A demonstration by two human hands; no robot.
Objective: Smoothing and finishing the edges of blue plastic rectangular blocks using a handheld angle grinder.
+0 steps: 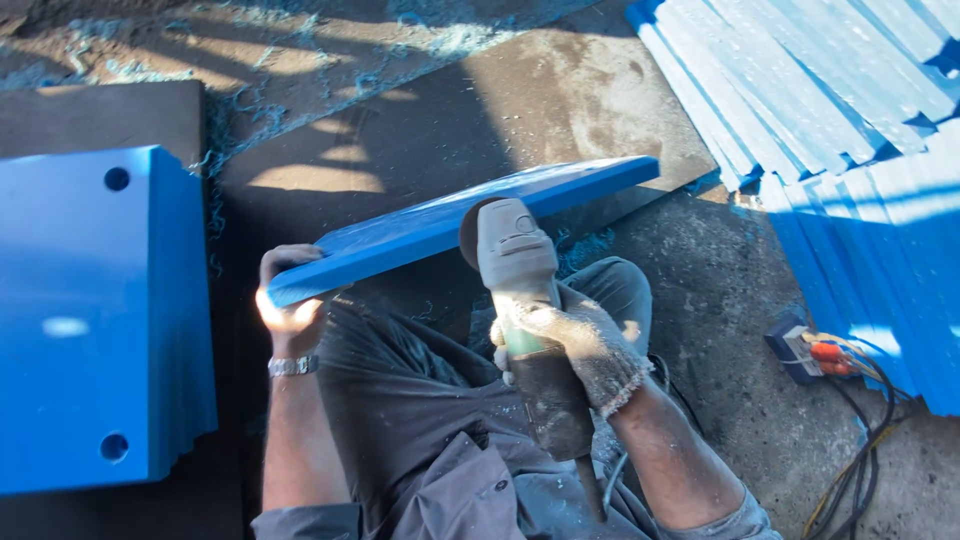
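A long blue plastic plate (450,215) is held tilted above my knees, its far end raised to the right. My left hand (288,300), bare with a metal wristwatch, grips the plate's near left end. My right hand (580,345), in a dirty knit glove, is closed around the body of a grey angle grinder (520,300). The grinder's disc touches the plate's near edge around its middle.
A stack of blue plates with round holes (95,320) lies at the left. Several more blue plates (850,130) are piled at the right. A power strip with cables (815,355) sits on the concrete floor. Blue shavings litter the ground behind.
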